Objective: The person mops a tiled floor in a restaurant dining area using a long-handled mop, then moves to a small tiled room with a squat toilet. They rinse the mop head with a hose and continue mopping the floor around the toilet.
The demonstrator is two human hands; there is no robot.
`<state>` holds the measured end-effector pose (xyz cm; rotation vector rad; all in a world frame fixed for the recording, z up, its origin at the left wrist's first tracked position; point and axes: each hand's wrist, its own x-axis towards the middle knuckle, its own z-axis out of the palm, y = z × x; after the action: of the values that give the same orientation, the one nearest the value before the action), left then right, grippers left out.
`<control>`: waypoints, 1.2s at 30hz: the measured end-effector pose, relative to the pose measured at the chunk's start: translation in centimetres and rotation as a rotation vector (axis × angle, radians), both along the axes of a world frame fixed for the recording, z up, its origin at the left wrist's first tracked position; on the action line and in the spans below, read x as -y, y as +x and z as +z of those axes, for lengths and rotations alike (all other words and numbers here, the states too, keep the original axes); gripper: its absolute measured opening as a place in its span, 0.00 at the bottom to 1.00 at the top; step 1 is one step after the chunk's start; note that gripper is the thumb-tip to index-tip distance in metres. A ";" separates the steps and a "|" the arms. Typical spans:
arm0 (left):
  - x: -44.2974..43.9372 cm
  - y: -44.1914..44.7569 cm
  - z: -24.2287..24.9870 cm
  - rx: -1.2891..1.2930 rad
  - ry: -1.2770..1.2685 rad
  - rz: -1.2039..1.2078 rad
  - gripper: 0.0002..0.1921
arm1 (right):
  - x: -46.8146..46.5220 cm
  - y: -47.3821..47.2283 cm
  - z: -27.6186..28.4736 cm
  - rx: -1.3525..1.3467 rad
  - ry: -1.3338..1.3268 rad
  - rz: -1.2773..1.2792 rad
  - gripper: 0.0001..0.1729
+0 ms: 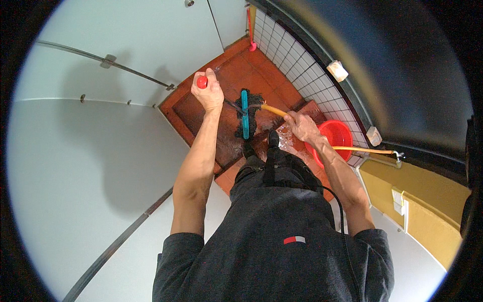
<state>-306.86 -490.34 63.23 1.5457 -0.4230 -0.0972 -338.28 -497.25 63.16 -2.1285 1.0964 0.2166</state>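
My left hand is closed around the red-tipped handle of a mop. At the handle's lower end, the mop's blue-green bar head with dark strands rests on the wet red floor tiles. A yellow hose is gripped in my right hand, its open end directed at the mop head. Water seems to run from the hose onto the strands. Behind my right wrist the hose is partly hidden.
A red plastic basin stands by the white-tiled wall. The hose joins a tap at right. Pale partition panels enclose the left side. A pink-red long-handled tool leans in the far corner. My shoes stand near the mop.
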 end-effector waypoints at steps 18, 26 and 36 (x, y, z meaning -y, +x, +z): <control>3.2 2.4 6.9 -0.164 0.087 -0.465 0.20 | 0.1 -5.3 2.3 0.065 0.038 -0.224 0.29; 3.8 -0.6 11.7 -0.101 -0.121 -0.305 0.20 | -1.7 -8.4 3.3 0.043 0.110 -0.367 0.23; 2.4 0.4 12.7 -0.073 -0.229 -0.380 0.19 | -3.6 -9.1 3.1 0.056 0.153 -0.296 0.23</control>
<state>-306.46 -492.71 75.89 1.2195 -0.6441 -0.3858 -347.42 -493.61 66.28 -1.8015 1.3020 0.0974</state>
